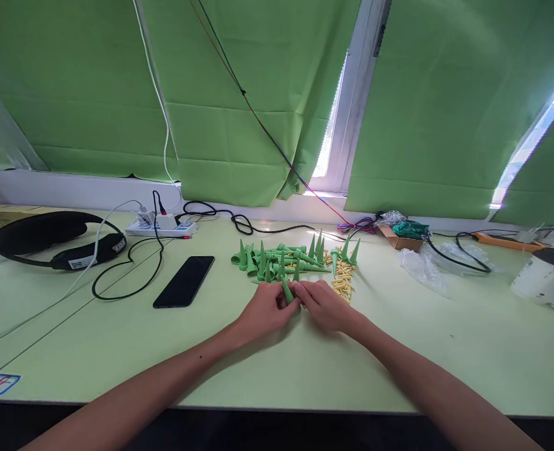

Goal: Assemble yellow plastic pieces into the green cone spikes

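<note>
My left hand (268,308) is closed around a green cone (287,292), its tip pointing up and away. My right hand (322,304) meets it from the right, fingers pinched at the cone's side; whatever small piece lies between those fingertips is hidden. Just beyond both hands lies a pile of green cones (277,258), some standing upright and others on their sides. Small yellow pieces (343,280) are heaped to the right of the pile, with several green cones upright beside and among them.
A black phone (184,282) lies left of the pile. Behind it are a power strip (161,230) with cables and a black neckband device (61,241). On the right are a small cardboard box (401,239), clear plastic bags (423,270) and a white container (545,277).
</note>
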`<action>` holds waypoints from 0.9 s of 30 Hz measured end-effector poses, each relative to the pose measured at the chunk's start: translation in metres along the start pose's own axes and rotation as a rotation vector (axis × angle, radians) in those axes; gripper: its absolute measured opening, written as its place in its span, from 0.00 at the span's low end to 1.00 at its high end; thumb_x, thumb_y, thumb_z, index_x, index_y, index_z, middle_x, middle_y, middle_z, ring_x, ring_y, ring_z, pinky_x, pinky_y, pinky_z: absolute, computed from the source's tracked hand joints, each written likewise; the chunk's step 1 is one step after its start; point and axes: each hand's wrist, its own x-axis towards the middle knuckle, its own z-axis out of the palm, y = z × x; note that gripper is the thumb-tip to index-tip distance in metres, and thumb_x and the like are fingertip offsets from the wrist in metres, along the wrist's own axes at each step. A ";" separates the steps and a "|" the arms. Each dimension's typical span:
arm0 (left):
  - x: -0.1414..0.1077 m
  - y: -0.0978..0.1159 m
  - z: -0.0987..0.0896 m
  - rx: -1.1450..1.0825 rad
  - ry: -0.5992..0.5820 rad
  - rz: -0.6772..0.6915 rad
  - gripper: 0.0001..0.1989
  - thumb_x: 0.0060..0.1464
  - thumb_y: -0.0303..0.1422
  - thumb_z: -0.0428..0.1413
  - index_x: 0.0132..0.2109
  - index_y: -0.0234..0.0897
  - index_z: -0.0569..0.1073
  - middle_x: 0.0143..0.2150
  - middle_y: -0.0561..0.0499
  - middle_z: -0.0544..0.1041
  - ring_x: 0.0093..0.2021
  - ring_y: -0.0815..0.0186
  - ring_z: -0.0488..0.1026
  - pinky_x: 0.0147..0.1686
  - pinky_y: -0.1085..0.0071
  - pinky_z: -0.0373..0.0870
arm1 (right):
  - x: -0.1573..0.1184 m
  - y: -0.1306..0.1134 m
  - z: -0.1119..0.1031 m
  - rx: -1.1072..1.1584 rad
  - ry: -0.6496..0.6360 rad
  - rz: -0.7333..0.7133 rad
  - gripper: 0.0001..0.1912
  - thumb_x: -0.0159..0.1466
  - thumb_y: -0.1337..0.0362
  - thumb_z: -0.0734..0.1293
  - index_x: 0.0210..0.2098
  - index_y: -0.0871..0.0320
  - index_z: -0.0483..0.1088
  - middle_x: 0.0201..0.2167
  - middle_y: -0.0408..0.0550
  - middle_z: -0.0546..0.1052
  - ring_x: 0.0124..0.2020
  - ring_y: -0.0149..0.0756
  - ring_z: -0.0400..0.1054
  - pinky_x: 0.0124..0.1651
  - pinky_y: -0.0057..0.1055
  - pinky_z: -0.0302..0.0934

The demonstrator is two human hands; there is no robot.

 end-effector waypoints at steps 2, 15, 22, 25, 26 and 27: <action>0.000 0.000 0.000 0.002 -0.005 0.001 0.15 0.56 0.38 0.54 0.25 0.34 0.68 0.18 0.57 0.62 0.21 0.73 0.57 0.22 0.74 0.52 | 0.000 0.000 0.000 0.003 -0.001 0.006 0.23 0.74 0.55 0.48 0.25 0.57 0.52 0.20 0.39 0.59 0.24 0.29 0.49 0.30 0.30 0.44; 0.000 0.000 0.000 0.021 0.000 0.008 0.14 0.55 0.37 0.54 0.25 0.34 0.68 0.18 0.57 0.63 0.20 0.73 0.57 0.22 0.74 0.52 | 0.000 0.000 0.000 -0.001 -0.007 -0.004 0.23 0.74 0.54 0.47 0.25 0.57 0.53 0.21 0.40 0.60 0.24 0.30 0.50 0.31 0.30 0.45; 0.000 -0.001 0.000 0.028 -0.002 0.005 0.15 0.55 0.38 0.54 0.25 0.35 0.68 0.18 0.57 0.63 0.20 0.73 0.58 0.22 0.74 0.53 | 0.000 0.001 0.000 -0.017 0.000 0.002 0.23 0.74 0.55 0.48 0.24 0.57 0.53 0.21 0.40 0.60 0.24 0.30 0.50 0.31 0.30 0.45; 0.000 -0.001 0.000 0.036 -0.004 0.011 0.14 0.56 0.38 0.54 0.25 0.35 0.69 0.18 0.57 0.64 0.20 0.73 0.58 0.22 0.74 0.53 | 0.000 0.000 0.000 -0.018 0.000 0.009 0.23 0.74 0.55 0.48 0.24 0.57 0.54 0.21 0.40 0.61 0.24 0.30 0.50 0.31 0.30 0.46; 0.000 -0.001 0.000 0.037 -0.002 0.013 0.14 0.56 0.37 0.54 0.25 0.34 0.68 0.18 0.57 0.64 0.20 0.73 0.58 0.22 0.74 0.53 | 0.000 0.000 0.000 -0.016 0.000 0.008 0.23 0.74 0.55 0.48 0.24 0.57 0.54 0.21 0.40 0.61 0.24 0.30 0.51 0.31 0.30 0.46; 0.000 -0.001 0.000 0.037 0.001 0.015 0.14 0.56 0.37 0.54 0.25 0.34 0.68 0.18 0.57 0.64 0.20 0.73 0.58 0.22 0.74 0.54 | 0.000 0.000 0.000 -0.013 -0.002 0.005 0.23 0.74 0.55 0.48 0.24 0.57 0.54 0.21 0.40 0.61 0.24 0.30 0.51 0.31 0.30 0.46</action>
